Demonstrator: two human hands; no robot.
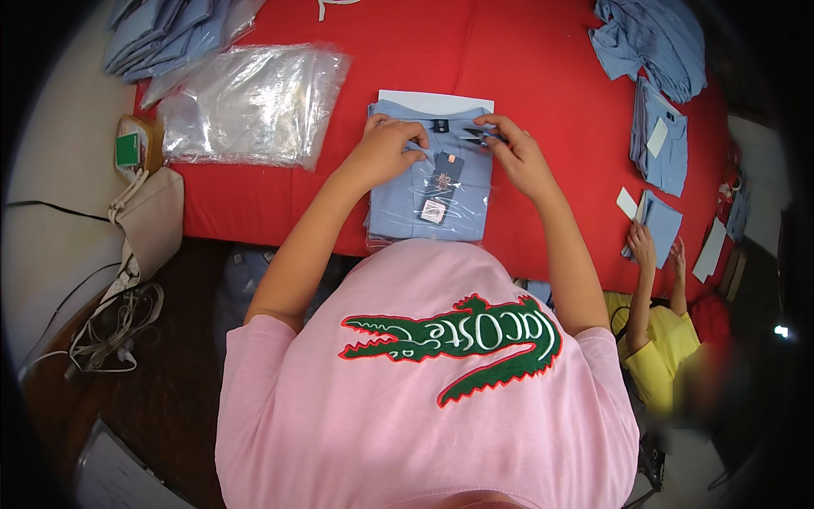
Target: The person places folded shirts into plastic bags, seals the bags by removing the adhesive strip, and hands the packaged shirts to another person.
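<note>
In front of me a folded light-blue shirt [398, 199] lies at the table's near edge, its lower part inside a clear plastic bag. A dark hang tag [445, 174] with a pale sticker lies on its front, and a dark label sits at the neck. A white board [434, 103] sticks out past the collar. My left hand [390, 148] rests on the shirt's upper left, thumb and index finger apart, nothing visible between them. My right hand [519, 157] grips small thread snips [482, 136], their dark blades pointing left over the shirt's upper right.
Clear plastic bags [250, 106] are piled on the red-covered table [407, 51], left of the shirt. Folded blue garments [161, 34] stand at the far left, others [661, 136] at the right. A co-worker's hands [643, 246] handle a blue garment on the right. Cables [114, 327] hang at the left.
</note>
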